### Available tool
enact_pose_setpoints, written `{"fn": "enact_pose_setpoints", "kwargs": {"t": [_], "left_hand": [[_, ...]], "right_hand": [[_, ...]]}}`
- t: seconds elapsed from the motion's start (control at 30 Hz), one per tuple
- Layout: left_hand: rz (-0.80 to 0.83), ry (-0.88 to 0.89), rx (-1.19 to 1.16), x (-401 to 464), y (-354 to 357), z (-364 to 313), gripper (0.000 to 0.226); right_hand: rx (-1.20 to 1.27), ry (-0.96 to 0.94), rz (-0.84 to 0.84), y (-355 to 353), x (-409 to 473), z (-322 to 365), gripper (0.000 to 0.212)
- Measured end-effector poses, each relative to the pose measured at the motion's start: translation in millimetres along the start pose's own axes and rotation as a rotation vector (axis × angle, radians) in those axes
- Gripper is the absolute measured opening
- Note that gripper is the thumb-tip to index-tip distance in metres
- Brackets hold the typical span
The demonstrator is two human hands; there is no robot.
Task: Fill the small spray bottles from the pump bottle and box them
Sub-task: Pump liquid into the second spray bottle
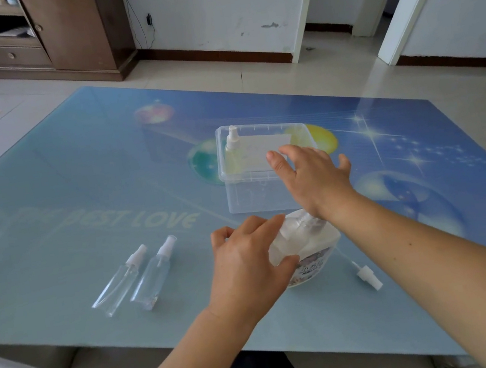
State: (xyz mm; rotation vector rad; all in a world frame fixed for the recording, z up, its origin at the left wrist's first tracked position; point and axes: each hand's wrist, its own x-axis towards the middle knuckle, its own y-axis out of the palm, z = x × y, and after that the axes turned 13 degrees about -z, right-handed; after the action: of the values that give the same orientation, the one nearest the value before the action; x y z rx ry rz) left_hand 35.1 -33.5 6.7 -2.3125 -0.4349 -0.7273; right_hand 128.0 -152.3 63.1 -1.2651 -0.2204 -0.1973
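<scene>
**One bottle boxed, two to go, and a loose sprayer on the table**

My left hand [247, 265] grips the pump bottle [304, 247] near the table's front edge, fingers and thumb curled round its white shoulder, steadying it upright. My right hand [313, 179] is spread wide, fingers straight and apart, holding nothing; it hangs over the near right corner of the clear plastic box [237, 197], which sits at twelve o'clock from the pump bottle. Whether my palm touches the rim I can't tell from up here.

Inside the box, along its left wall, lies one filled spray bottle [232, 150], yellowish liquid in it and its white cap on. So I judge the first bottle done and boxed.

Out at nine o'clock from the pump bottle, two empty spray bottles lie side by side on the blue glass table [46, 188]: the left one [117, 281] and the right one [151, 276], almost touching, both clear, both capped, nozzles pointing away from me.

At four o'clock from the pump bottle lies a loose spray head [367, 275] with its thin dip tube, on its own. I see no open bottle to match it; my hands may be hiding one.

Next, I reckon, my free right hand has to come off the box and fetch an empty, unscrew its cap, and bring its narrow neck under the pump spout. That mouth is small, so the aim needs care or liquid lands on the glass.
</scene>
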Motion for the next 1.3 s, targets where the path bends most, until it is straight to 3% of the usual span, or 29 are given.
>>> {"fn": "enact_pose_setpoints", "kwargs": {"t": [0.27,1.3], "left_hand": [[0.017,-0.007,0.033,6,-5,-6,0.048],[0.016,-0.027,-0.015,0,1,-1,0.043]], "right_hand": [[0.089,0.050,0.026,-8,10,0,0.063],[0.030,0.042,-0.008,2,0,-2,0.060]]}}
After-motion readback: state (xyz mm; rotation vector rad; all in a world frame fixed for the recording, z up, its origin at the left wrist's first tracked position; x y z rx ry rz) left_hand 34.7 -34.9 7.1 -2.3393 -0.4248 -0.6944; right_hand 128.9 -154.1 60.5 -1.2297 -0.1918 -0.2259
